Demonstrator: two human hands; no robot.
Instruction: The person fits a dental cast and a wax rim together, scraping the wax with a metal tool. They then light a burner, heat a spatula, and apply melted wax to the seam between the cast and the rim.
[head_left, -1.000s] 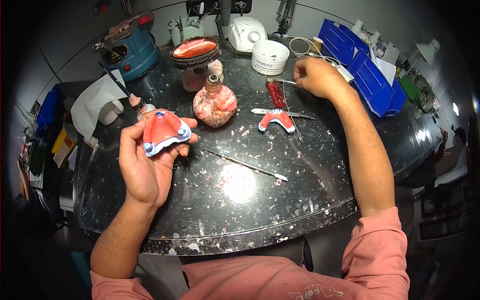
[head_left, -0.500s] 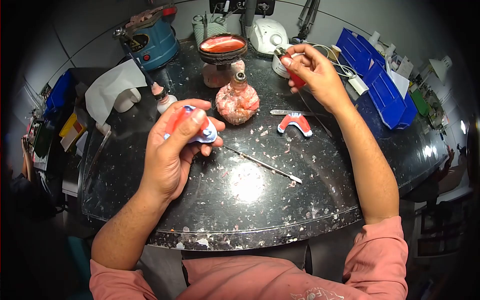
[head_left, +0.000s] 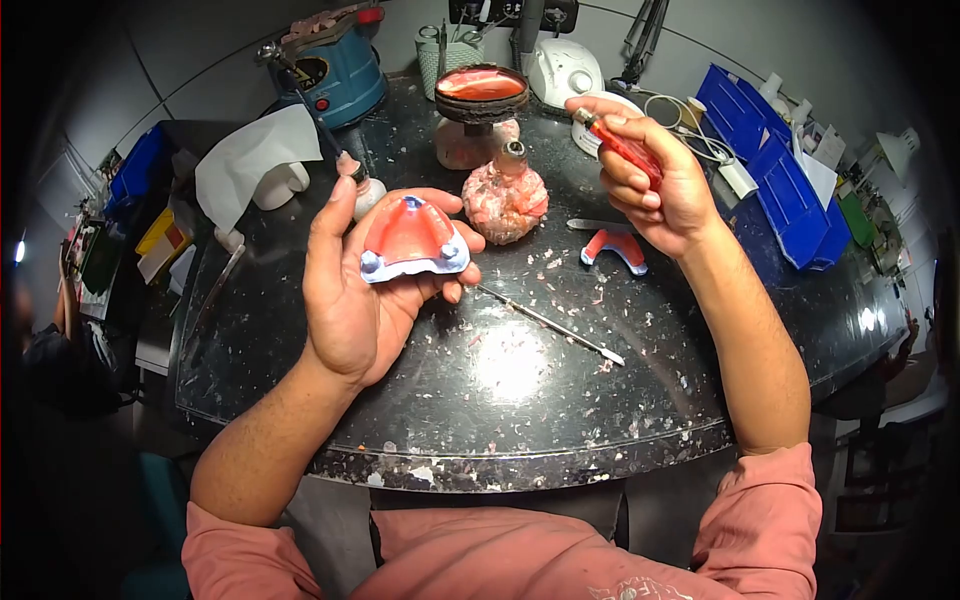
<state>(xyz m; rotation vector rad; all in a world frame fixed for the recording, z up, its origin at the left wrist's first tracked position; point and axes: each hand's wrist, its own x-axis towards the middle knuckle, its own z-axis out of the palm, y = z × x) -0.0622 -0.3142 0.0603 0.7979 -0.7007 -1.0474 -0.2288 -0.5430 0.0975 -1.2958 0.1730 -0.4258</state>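
Observation:
My left hand point(head_left: 345, 300) cradles a dental cast point(head_left: 415, 266), pale blue-white with a red wax plate over its arch, its inner side turned toward me. The thumb stands off to the left; the fingers support it from beneath and along the right. Raised at the right, my right hand point(head_left: 660, 180) is wrapped round a red cigarette lighter point(head_left: 632, 150), metal top pointing up-left; no flame shows. Between the hands stands a wax-crusted burner bottle point(head_left: 505, 200) with a metal neck. A smaller red and blue-white arch point(head_left: 615, 248) lies below my right hand.
A thin metal wax carver point(head_left: 550, 325) lies across the black table point(head_left: 420, 420) among wax crumbs. Behind the bottle is a round dish of red wax point(head_left: 482, 85). A teal machine point(head_left: 340, 80), a white control box point(head_left: 565, 70) and blue bins point(head_left: 780, 190) stand around the back.
My left hand has opened its thumb away from the cast and turned its inner side into view. My right hand has lowered slightly and closed more fully round the lighter. The view has shifted slightly.

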